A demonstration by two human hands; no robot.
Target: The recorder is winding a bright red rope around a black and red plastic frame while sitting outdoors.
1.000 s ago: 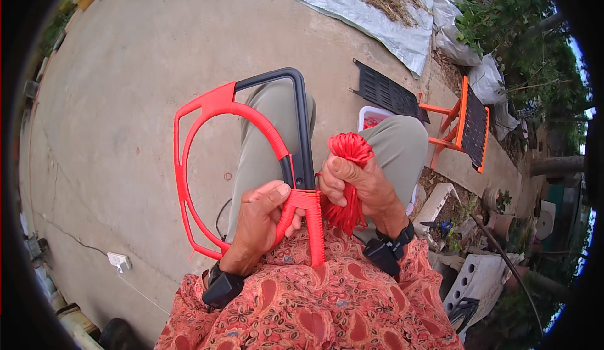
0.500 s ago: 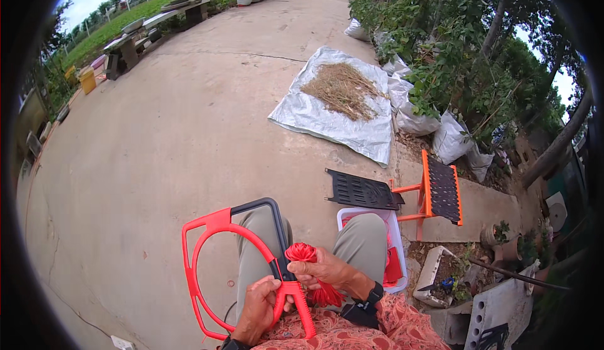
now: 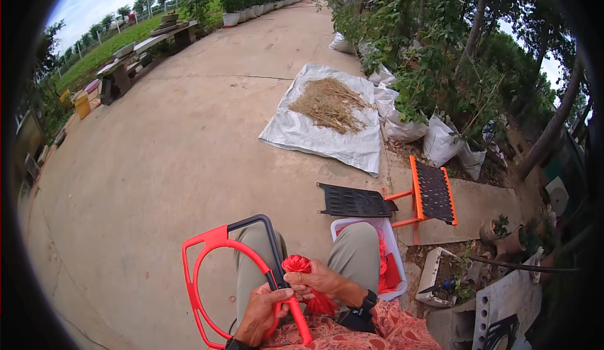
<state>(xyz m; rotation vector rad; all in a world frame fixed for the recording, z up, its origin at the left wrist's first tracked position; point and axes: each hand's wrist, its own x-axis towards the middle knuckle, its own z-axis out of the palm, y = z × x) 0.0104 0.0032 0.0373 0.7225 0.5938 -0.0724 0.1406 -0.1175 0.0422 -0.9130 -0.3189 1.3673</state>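
My left hand (image 3: 259, 312) is closed around a red and black looped frame (image 3: 217, 233), gripping it near the red ribbed bar at its lower right. The frame has a large red ring and a bent black tube, and leans across my left knee. In my right hand (image 3: 319, 281) is a bundle of red cord (image 3: 297, 264), its rounded end showing above the fingers and more red strands hanging below. This bundle is close against the frame's black tube. The fingertips of both hands nearly meet, and some are hidden.
Beside my right knee stands a white tub (image 3: 397, 290) with red material (image 3: 391, 274) in it. A black slotted panel (image 3: 355, 200) lies beyond, next to an orange stool with a black seat (image 3: 435, 192). Farther off, dry stalks (image 3: 330, 104) lie on a white sheet (image 3: 302, 141).
My left hand has shifted slightly up the frame, its thumb now over the red bar. The right hand keeps the cord bundle. The whole view has tilted up a little.
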